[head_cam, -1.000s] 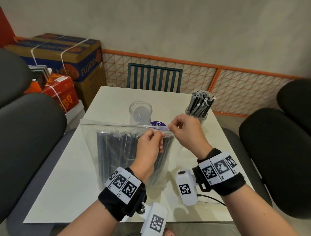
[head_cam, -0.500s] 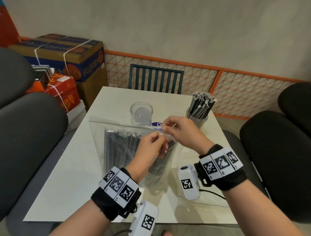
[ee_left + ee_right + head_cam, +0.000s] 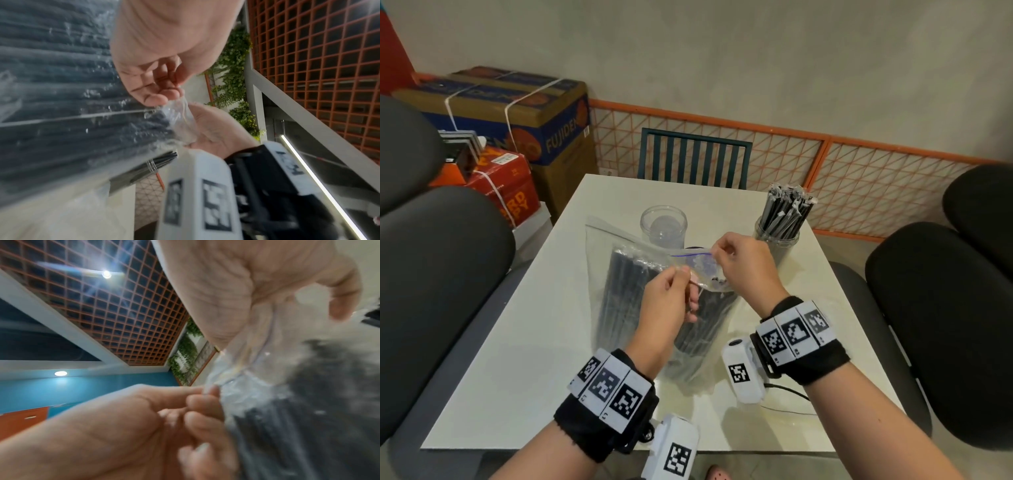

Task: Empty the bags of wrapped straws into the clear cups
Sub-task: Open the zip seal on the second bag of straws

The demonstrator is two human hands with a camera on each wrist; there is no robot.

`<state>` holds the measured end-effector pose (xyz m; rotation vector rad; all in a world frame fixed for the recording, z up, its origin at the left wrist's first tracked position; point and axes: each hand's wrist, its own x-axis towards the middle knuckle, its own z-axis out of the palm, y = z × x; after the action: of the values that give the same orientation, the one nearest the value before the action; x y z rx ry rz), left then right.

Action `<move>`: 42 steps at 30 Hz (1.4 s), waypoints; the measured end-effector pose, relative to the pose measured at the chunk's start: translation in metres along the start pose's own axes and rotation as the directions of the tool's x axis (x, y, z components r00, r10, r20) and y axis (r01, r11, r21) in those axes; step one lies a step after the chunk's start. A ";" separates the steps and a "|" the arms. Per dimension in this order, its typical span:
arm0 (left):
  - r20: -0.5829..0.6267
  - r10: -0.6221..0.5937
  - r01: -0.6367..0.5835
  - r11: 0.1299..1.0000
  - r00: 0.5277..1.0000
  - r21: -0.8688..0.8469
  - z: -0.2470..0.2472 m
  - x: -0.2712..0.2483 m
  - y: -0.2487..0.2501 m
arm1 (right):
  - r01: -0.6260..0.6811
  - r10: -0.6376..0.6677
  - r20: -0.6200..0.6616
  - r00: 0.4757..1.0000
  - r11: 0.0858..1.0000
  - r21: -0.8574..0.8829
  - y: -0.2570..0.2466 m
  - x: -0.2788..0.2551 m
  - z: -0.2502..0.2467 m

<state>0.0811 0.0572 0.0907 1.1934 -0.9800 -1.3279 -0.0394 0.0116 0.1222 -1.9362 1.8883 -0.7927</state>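
Observation:
A clear zip bag point(image 3: 626, 291) full of black wrapped straws stands upright on the white table point(image 3: 524, 370), right in front of me. My left hand point(image 3: 688, 278) pinches the near lip of its mouth, and my right hand point(image 3: 717, 253) pinches the far lip, so the right end of the zip gapes. In the left wrist view the left fingertips point(image 3: 162, 97) nip crumpled plastic beside the right hand point(image 3: 213, 129). The right wrist view shows the bag point(image 3: 308, 402) between both hands. Behind the bag stands an empty clear cup point(image 3: 663, 224). A second cup point(image 3: 777, 236), at the back right, holds several straws.
Black padded chairs point(image 3: 438, 274) point(image 3: 941, 308) flank the table on both sides. A teal slatted chair point(image 3: 695, 157) stands at the far edge before an orange lattice fence point(image 3: 859, 185). Cardboard boxes point(image 3: 527, 116) are stacked at the back left. A thin cable point(image 3: 787, 394) lies near my right wrist.
My hands have drawn apart, the left toward me and the right away. The bag's zip, shut before, has parted at its right end.

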 end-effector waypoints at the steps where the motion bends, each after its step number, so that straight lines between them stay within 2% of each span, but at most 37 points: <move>1: 0.022 -0.004 0.003 1.000 1.000 0.027 -0.001 0.001 0.000 | 0.039 -0.037 0.025 0.999 0.997 -0.072 -0.005 -0.003 0.002; 3: 0.070 -0.024 0.018 0.997 0.997 0.075 -0.002 0.005 0.002 | 0.127 -0.122 0.045 0.992 0.981 -0.143 -0.014 -0.010 0.004; 5: 0.069 -0.038 0.030 0.993 0.997 0.115 -0.005 0.008 0.007 | 0.166 -0.166 0.013 0.986 0.979 -0.116 -0.021 -0.013 0.003; 10: -0.080 -0.008 0.011 1.000 0.997 0.027 -0.019 0.020 0.018 | 0.186 -0.184 0.025 0.983 0.979 -0.084 -0.026 -0.014 0.005; 13: -0.105 0.012 -0.008 0.999 0.994 0.031 -0.023 0.023 0.019 | 0.142 -0.140 0.029 0.990 0.987 -0.077 -0.023 -0.008 0.008; 16: -0.111 0.008 -0.007 1.000 0.994 0.015 -0.025 0.015 0.015 | 0.016 -0.018 -0.029 0.999 0.998 -0.065 -0.017 0.004 0.011; 18: -0.108 0.000 0.001 1.000 0.994 0.008 -0.025 0.011 0.010 | -0.005 0.002 -0.040 0.999 0.997 -0.073 -0.016 0.007 0.013; 22: -0.069 0.012 -0.006 0.996 0.998 0.086 -0.025 0.011 0.010 | 0.122 -0.119 0.051 0.992 0.991 -0.060 -0.030 -0.001 0.020; 28: -0.179 0.061 -0.043 0.994 0.982 0.100 -0.039 0.029 0.026 | 0.192 -0.192 0.059 0.980 0.981 0.005 -0.039 -0.006 0.025; 31: -0.149 0.070 -0.057 0.994 0.986 0.091 -0.044 0.030 0.022 | 0.155 -0.156 0.050 0.986 0.988 0.013 -0.038 -0.001 0.026; 36: -0.179 0.049 -0.048 0.999 0.983 0.008 -0.049 0.014 0.012 | -0.010 0.010 0.000 1.000 1.000 0.012 -0.029 0.015 0.024; 38: -0.176 0.042 -0.031 0.998 0.984 0.061 -0.051 0.007 0.010 | -0.012 0.011 0.007 1.000 0.999 0.034 -0.028 0.015 0.024; 42: -0.256 0.165 -0.074 0.941 0.952 0.330 -0.061 0.016 0.018 | 0.157 -0.163 0.072 0.984 0.985 0.074 -0.033 0.004 0.027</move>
<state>0.1447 0.0433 0.0961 1.4935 -1.0644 -0.8919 0.0029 0.0060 0.1208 -2.0651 1.6563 -0.8037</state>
